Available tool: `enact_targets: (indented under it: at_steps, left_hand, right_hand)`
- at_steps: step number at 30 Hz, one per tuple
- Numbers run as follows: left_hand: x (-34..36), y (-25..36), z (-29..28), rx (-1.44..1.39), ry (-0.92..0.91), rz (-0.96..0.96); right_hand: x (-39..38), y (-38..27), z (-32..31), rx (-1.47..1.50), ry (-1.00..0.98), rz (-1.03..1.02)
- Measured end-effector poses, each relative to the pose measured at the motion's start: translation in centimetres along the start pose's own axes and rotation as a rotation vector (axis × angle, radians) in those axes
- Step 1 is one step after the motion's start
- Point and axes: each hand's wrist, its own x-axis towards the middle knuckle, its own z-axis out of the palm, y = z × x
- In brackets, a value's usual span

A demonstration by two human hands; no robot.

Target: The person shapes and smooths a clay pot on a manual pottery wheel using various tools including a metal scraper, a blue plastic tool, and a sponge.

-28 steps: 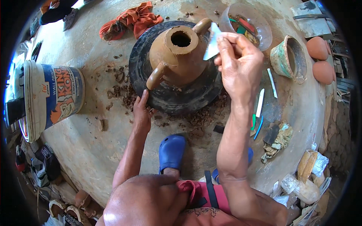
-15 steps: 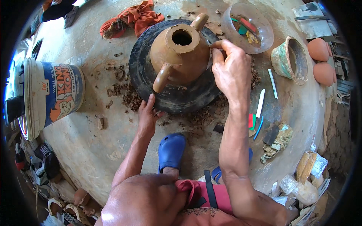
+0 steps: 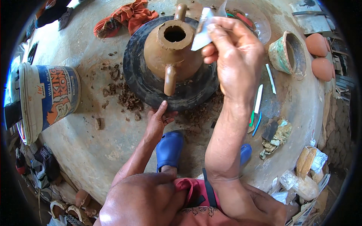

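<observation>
A brown clay pot (image 3: pixel 160 52) with an open round neck and two tube-like side pieces stands on a black turntable (image 3: pixel 132 71). One tube (image 3: pixel 170 81) points toward me, the other (image 3: pixel 181 12) away. In my right hand (image 3: pixel 239 60), pinched between thumb and fingers, is a thin, pale, flat scraper (image 3: pixel 203 34) with a brown smear. It is raised in front of the pot's right side. My left hand (image 3: pixel 158 119) lies at the turntable's near rim, thumb on the edge, fingers apart, holding nothing.
Clay scraps (image 3: pixel 130 98) lie around the turntable. A paint bucket (image 3: pixel 52 98) stands left, an orange cloth (image 3: pixel 132 17) behind. To the right are a clear plastic bowl (image 3: pixel 264 28), a green-stained pot (image 3: pixel 283 52), a white strip tool (image 3: pixel 258 98), a blue stick (image 3: pixel 256 124) and a crumpled rag (image 3: pixel 281 135).
The turntable has turned with the pot, bringing its near tube rightward. My right hand has lifted the scraper away from the pot's side. My left hand has shifted right along the rim.
</observation>
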Motion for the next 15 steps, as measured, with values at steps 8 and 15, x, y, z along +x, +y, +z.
enact_targets:
  at_steps: [8, 15]
  left_hand:
    - [0.5, 2.0, -1.0, -0.103, 0.176, 0.132]
    - [1.7, 3.2, -2.7, -0.032, 0.222, 0.147]
  right_hand:
    - [0.8, 3.3, -3.6, -0.817, -0.042, -0.005]
    - [0.0, 0.6, 0.0, -0.724, -0.114, -0.126]
